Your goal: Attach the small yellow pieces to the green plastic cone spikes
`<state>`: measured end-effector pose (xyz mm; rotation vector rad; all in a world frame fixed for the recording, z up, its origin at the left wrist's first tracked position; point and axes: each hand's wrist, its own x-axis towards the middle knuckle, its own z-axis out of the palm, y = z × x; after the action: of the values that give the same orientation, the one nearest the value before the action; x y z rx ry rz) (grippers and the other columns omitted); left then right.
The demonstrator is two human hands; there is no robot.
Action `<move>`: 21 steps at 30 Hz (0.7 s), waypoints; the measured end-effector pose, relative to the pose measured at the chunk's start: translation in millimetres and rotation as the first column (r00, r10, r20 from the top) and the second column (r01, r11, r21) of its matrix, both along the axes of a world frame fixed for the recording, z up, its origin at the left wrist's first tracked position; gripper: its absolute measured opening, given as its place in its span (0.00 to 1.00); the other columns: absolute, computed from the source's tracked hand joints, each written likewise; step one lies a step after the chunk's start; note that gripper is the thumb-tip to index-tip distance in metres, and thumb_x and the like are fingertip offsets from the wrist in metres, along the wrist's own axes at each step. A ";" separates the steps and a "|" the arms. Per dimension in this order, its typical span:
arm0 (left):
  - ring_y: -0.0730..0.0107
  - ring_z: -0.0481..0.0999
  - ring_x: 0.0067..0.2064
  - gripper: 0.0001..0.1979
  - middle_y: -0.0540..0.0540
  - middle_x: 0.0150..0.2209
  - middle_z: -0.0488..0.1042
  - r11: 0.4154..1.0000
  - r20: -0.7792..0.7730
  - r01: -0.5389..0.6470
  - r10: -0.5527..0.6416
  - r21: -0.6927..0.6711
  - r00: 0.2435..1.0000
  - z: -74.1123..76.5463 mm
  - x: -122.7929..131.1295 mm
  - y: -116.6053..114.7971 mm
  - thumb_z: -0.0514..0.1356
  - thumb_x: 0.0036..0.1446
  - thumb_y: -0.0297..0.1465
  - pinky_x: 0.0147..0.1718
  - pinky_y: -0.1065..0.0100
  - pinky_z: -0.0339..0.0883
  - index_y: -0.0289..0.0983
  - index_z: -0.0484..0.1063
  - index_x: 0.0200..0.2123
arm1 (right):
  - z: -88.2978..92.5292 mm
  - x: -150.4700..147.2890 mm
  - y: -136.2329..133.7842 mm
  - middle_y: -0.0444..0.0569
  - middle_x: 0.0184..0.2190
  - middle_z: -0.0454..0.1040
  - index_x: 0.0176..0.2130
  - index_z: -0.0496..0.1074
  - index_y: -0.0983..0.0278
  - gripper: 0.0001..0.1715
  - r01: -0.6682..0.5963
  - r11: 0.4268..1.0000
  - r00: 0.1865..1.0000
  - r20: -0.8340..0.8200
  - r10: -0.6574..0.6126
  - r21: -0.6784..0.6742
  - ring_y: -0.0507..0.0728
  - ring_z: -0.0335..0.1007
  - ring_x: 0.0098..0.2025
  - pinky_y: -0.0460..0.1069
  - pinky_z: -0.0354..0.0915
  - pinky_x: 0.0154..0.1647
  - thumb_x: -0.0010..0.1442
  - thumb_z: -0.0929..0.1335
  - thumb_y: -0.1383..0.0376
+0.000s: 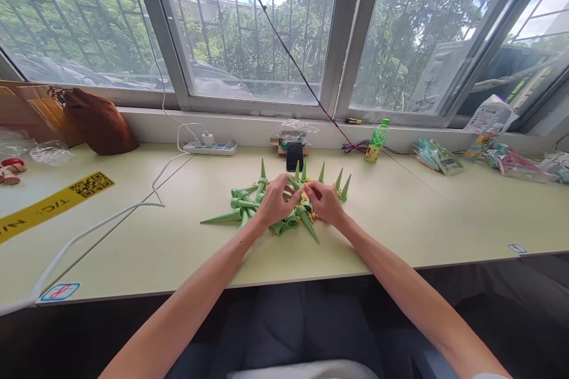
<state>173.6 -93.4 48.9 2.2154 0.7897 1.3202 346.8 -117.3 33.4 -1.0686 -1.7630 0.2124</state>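
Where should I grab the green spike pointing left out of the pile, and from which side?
Best pinch the green spike midway along its taper, coming from above and the left. It lies on its side, point jutting left from the pile, while its wide end sits beside other green pieces that would likely crowd a grip.

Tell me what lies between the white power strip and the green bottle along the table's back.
Between the power strip and bottle, the head view shows a phone, cardboard and clear plastic behind it, then bundled wires.
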 end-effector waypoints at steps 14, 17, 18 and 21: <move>0.68 0.76 0.43 0.18 0.45 0.45 0.64 0.994 -0.067 0.079 -0.074 0.079 0.995 -6.5 -3.5 4.8 0.54 0.49 0.18 0.37 0.68 0.75 0.40 0.63 0.43 | 5.4 -0.9 -2.0 0.40 0.17 0.59 0.24 0.61 0.62 0.20 0.063 0.997 0.997 -0.052 -0.065 -0.047 0.49 0.52 0.20 0.46 0.52 0.24 0.65 0.60 0.57; 0.69 0.76 0.44 0.16 0.44 0.46 0.64 0.992 -0.056 0.091 -0.086 0.092 0.995 -6.4 -3.1 6.5 0.52 0.51 0.17 0.37 0.70 0.74 0.39 0.63 0.41 | 5.5 -1.0 -2.2 0.40 0.16 0.59 0.24 0.61 0.62 0.20 0.074 0.996 0.996 -0.054 -0.076 -0.049 0.49 0.52 0.20 0.46 0.52 0.24 0.65 0.60 0.56; 0.69 0.76 0.44 0.15 0.44 0.46 0.64 0.992 -0.049 0.086 -0.081 0.093 0.995 -6.0 -2.7 6.6 0.51 0.52 0.18 0.37 0.70 0.74 0.39 0.63 0.41 | 5.8 -1.1 -2.5 0.40 0.16 0.59 0.24 0.61 0.62 0.20 0.078 0.996 0.995 -0.054 -0.081 -0.048 0.49 0.52 0.20 0.46 0.52 0.24 0.65 0.60 0.56; 0.70 0.76 0.44 0.11 0.45 0.45 0.65 0.996 -0.024 0.052 -0.050 0.072 0.998 -3.9 -1.1 5.6 0.49 0.58 0.20 0.38 0.70 0.74 0.39 0.64 0.40 | 7.0 -1.2 -3.4 0.40 0.16 0.61 0.24 0.62 0.63 0.20 0.092 0.995 0.994 -0.050 -0.095 -0.045 0.49 0.53 0.20 0.46 0.52 0.24 0.65 0.60 0.56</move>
<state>172.5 -87.9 45.0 2.2953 0.6985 1.3217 345.6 -120.7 40.4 -1.1637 -1.6642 0.2191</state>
